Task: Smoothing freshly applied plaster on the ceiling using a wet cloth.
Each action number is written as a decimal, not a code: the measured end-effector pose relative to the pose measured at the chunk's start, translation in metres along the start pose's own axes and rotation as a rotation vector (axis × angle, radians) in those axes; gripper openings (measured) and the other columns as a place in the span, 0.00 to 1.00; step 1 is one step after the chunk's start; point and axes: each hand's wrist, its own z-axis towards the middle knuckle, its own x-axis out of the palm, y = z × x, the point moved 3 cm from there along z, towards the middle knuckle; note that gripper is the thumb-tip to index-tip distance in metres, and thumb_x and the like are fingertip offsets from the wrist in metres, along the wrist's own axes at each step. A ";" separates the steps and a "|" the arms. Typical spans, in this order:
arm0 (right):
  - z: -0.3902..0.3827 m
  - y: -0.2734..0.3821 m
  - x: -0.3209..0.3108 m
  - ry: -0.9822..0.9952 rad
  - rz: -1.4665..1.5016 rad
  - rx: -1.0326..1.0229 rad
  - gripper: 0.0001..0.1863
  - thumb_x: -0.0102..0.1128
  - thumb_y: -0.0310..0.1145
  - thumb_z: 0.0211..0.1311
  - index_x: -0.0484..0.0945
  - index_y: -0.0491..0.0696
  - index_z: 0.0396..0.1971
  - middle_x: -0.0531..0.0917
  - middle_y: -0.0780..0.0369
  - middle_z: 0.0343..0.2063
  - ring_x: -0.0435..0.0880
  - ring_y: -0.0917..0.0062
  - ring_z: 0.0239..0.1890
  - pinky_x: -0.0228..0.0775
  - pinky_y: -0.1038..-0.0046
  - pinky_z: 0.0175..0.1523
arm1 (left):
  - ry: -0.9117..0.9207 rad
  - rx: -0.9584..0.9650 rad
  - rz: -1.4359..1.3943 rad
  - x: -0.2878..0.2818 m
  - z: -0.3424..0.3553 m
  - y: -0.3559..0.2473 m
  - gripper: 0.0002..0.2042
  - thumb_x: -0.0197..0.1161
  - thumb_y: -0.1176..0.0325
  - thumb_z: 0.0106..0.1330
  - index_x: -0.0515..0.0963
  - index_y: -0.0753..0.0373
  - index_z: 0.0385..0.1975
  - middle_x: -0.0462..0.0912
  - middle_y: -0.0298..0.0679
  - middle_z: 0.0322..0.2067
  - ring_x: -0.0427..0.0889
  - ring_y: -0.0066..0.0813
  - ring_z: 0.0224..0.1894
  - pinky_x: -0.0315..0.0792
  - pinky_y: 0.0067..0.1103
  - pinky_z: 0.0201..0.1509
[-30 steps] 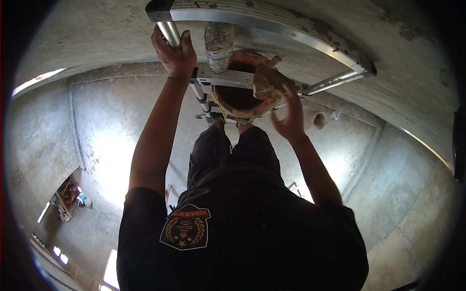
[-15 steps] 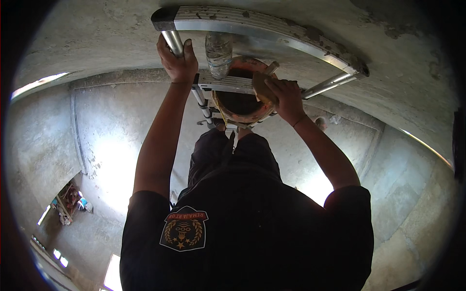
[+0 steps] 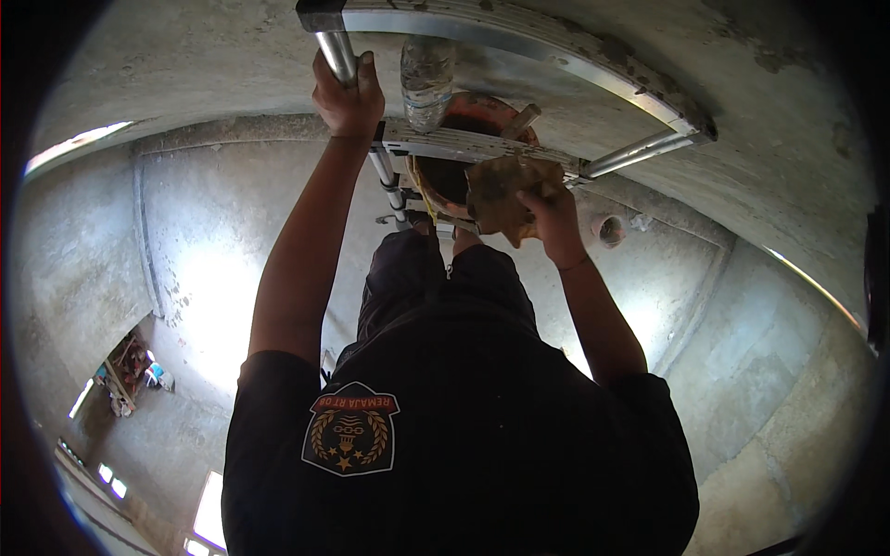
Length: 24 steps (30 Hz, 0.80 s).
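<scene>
My left hand (image 3: pixel 347 97) is closed round the upright silver tube of an aluminium ladder (image 3: pixel 491 32). My right hand (image 3: pixel 554 222) grips a crumpled, brownish sheet (image 3: pixel 501 195), of a material I cannot make out, in front of the ladder's step. Behind that step an orange bucket (image 3: pixel 473 108) with dark contents is partly hidden; a tool handle (image 3: pixel 520 121) sticks out of it and a yellow cord (image 3: pixel 421 195) runs down its side. A crumpled clear plastic bottle (image 3: pixel 427 83) stands between my left hand and the bucket.
The concrete wall (image 3: pixel 769 130) lies just behind the ladder. Far below are the grey floor (image 3: pixel 195 232), a small round container (image 3: pixel 609 232) at the right, and piled wood and debris (image 3: pixel 125 371) in an opening at the left. My feet and legs are on the ladder.
My right hand has gripped the brown sheet and drawn it forward and down from the bucket's right side, so it now shows spread out. My left hand stays on the tube.
</scene>
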 end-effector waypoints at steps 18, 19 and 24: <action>0.102 -0.103 0.090 0.544 -1.278 -0.133 0.20 0.53 0.35 0.61 0.82 0.46 0.51 0.84 0.48 0.46 0.83 0.52 0.50 0.71 0.55 0.59 | 0.011 -0.134 -0.054 -0.003 -0.006 -0.008 0.17 0.66 0.67 0.64 0.71 0.69 0.48 0.82 0.38 0.26 0.80 0.26 0.26 0.74 0.24 0.31; 0.104 -0.105 0.095 0.579 -1.400 -0.114 0.21 0.53 0.36 0.62 0.81 0.46 0.53 0.82 0.48 0.51 0.81 0.52 0.54 0.68 0.54 0.63 | 0.017 -0.153 -0.078 -0.004 -0.007 -0.001 0.18 0.66 0.67 0.65 0.69 0.69 0.49 0.81 0.38 0.26 0.79 0.25 0.26 0.74 0.23 0.31; 0.127 -0.127 0.102 0.543 -1.362 -0.039 0.29 0.43 0.40 0.70 0.65 0.49 0.70 0.62 0.52 0.72 0.57 0.55 0.75 0.46 0.52 0.76 | 0.026 -0.071 -0.054 -0.003 -0.007 0.009 0.18 0.64 0.68 0.66 0.67 0.70 0.49 0.77 0.36 0.23 0.77 0.22 0.24 0.72 0.21 0.28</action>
